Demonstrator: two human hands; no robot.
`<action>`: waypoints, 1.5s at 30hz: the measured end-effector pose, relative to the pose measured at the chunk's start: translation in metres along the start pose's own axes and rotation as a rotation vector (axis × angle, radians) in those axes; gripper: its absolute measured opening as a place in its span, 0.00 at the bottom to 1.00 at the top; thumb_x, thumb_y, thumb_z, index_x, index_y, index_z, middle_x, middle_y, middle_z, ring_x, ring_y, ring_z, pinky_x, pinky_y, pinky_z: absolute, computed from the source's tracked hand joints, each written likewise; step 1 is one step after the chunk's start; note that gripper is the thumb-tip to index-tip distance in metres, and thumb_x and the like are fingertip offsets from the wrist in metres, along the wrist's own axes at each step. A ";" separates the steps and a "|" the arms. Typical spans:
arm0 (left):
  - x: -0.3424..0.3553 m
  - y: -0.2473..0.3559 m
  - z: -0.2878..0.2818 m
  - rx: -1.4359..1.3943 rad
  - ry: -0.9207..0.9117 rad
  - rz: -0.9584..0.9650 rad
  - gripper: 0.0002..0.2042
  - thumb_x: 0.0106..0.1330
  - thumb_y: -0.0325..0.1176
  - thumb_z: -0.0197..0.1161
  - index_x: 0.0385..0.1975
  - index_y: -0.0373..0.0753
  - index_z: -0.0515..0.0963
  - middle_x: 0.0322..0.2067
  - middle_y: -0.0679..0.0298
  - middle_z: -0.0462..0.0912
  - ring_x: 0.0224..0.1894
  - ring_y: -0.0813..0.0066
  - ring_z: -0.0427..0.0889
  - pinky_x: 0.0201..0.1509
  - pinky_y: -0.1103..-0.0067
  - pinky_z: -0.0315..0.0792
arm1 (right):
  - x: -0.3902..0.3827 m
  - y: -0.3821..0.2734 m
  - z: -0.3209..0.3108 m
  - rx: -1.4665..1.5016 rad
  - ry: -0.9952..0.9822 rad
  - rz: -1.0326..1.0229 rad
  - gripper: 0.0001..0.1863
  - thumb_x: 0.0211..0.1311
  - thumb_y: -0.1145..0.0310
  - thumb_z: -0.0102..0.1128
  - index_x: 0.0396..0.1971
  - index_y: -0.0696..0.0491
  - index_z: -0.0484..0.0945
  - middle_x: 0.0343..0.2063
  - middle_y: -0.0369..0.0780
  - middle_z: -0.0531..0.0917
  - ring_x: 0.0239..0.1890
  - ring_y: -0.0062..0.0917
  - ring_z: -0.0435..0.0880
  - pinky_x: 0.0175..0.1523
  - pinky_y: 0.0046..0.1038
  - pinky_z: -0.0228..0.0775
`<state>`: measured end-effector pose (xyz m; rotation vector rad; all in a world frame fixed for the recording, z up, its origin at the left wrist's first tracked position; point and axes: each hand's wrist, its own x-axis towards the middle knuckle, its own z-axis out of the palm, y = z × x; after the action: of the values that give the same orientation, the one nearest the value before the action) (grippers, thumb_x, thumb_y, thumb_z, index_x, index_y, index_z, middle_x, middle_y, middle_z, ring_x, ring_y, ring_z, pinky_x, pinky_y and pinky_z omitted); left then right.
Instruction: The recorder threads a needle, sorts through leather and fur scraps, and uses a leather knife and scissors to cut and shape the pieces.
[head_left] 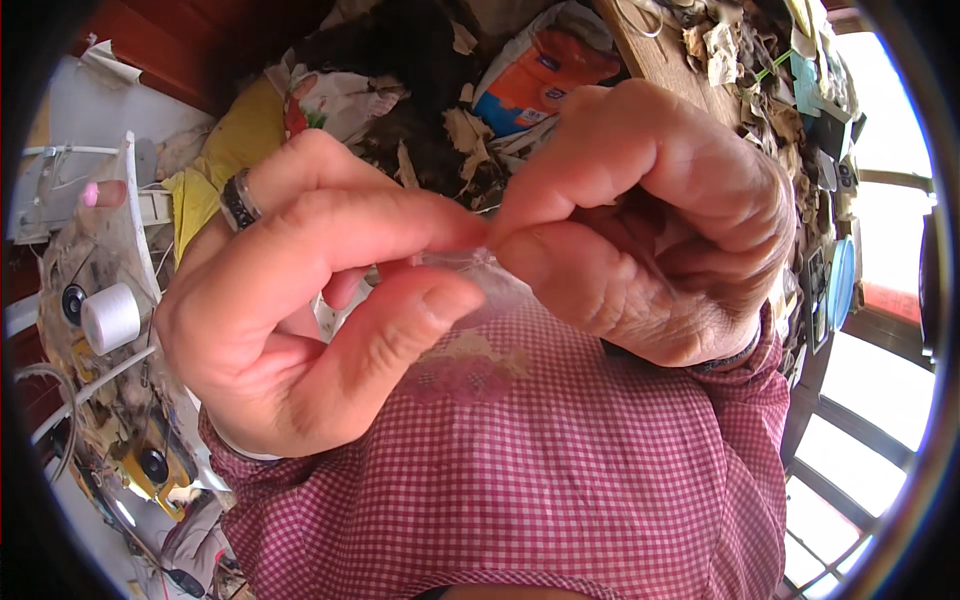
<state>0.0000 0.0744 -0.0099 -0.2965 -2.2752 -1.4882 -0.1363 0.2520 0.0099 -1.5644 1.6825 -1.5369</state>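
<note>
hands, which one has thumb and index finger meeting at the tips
The right hand: its thumb and index finger meet at their tips, whereas the left hand shows a clear gap there.

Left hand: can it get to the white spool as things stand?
Probably yes: the white spool shows just left of the left hand, with nothing covering it. Depth is hard to judge from one view.

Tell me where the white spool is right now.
In the head view, the white spool is at the left, between a round black part and the person's left hand.
</note>
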 end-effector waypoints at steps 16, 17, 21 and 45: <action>0.014 -0.025 0.015 -0.571 0.226 -0.208 0.11 0.61 0.35 0.69 0.27 0.36 0.76 0.26 0.70 0.70 0.31 0.82 0.64 0.37 0.83 0.57 | 0.006 0.012 0.019 0.160 0.081 0.236 0.04 0.55 0.81 0.66 0.28 0.60 0.79 0.23 0.32 0.80 0.22 0.10 0.73 0.27 0.16 0.61; 0.016 -0.029 0.016 -0.481 0.258 -0.136 0.09 0.62 0.32 0.68 0.29 0.34 0.77 0.27 0.69 0.71 0.31 0.82 0.65 0.37 0.83 0.58 | 0.008 0.015 0.020 0.008 0.056 0.085 0.04 0.54 0.81 0.66 0.27 0.59 0.79 0.22 0.31 0.79 0.21 0.10 0.72 0.25 0.16 0.60; 0.019 -0.037 0.016 0.018 0.260 0.123 0.02 0.63 0.21 0.62 0.34 0.30 0.79 0.30 0.65 0.76 0.32 0.81 0.69 0.35 0.85 0.61 | 0.009 0.018 0.014 -0.210 0.119 -0.108 0.05 0.50 0.85 0.64 0.25 0.59 0.80 0.20 0.32 0.78 0.19 0.10 0.72 0.23 0.15 0.58; 0.009 -0.033 0.018 -0.520 0.173 -0.218 0.13 0.55 0.22 0.70 0.26 0.39 0.67 0.34 0.60 0.76 0.36 0.80 0.70 0.44 0.84 0.63 | 0.005 0.020 0.004 -0.341 0.029 -0.039 0.04 0.53 0.84 0.59 0.26 0.59 0.77 0.22 0.33 0.78 0.21 0.11 0.71 0.25 0.16 0.60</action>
<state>-0.0253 0.0770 -0.0397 -0.0586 -1.8022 -2.1204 -0.1438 0.2412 -0.0068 -1.7539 2.0254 -1.3472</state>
